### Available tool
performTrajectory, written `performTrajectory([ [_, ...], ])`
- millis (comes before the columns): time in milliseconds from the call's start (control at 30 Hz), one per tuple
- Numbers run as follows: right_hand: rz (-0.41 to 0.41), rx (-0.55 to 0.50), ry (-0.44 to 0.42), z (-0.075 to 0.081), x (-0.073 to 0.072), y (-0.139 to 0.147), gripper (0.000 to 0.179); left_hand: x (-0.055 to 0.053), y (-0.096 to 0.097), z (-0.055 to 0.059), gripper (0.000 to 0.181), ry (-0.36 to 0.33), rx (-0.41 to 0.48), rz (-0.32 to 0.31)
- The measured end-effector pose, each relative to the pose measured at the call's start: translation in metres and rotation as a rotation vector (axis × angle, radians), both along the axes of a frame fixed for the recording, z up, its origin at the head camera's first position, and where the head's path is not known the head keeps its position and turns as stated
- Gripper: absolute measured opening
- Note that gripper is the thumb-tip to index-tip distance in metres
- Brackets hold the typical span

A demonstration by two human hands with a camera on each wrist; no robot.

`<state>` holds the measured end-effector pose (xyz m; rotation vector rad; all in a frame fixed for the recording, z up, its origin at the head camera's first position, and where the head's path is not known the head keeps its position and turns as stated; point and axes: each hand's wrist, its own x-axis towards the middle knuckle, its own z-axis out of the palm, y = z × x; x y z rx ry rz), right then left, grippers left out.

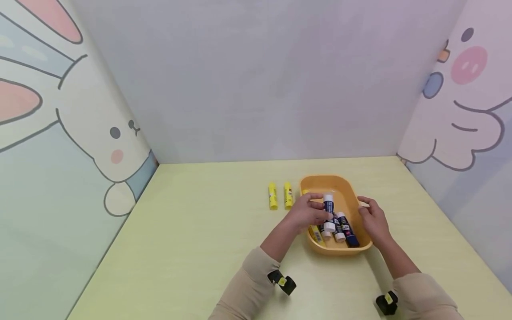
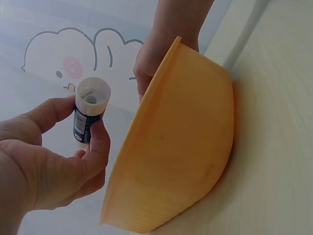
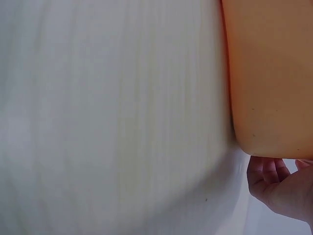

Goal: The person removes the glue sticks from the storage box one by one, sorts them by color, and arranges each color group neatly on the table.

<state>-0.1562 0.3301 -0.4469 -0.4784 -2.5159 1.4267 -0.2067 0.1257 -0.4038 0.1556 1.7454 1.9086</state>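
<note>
Glue stick point(image 1: 328, 206), navy-white cylinder, pinched by left hand point(image 1: 306, 214) above orange plastic basin point(image 1: 340, 251) held by right hand point(image 1: 374, 220); unloading apparently underway, set-down on pale-yellow tabletop point(image 1: 192, 235) likely needed.

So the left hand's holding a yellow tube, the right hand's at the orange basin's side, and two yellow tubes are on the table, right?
Not quite. The head view shows that the tube in the left hand is dark blue, not yellow. The rest stands: the right hand is at the orange basin's side, and two yellow tubes are on the table.
</note>
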Motion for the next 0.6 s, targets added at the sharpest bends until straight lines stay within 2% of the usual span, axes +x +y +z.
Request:
performTrajectory([
  [367, -0.005, -0.009, -0.024, 0.002, -0.001, -0.001, 0.042, 0.002, -0.025, -0.01, 0.055, 0.022, -0.005, 0.021],
  [600, -0.007, -0.038, -0.03, 0.003, 0.0, -0.001, 0.043, 0.001, -0.044, -0.021, 0.058, 0.016, 0.081, 0.019],
])
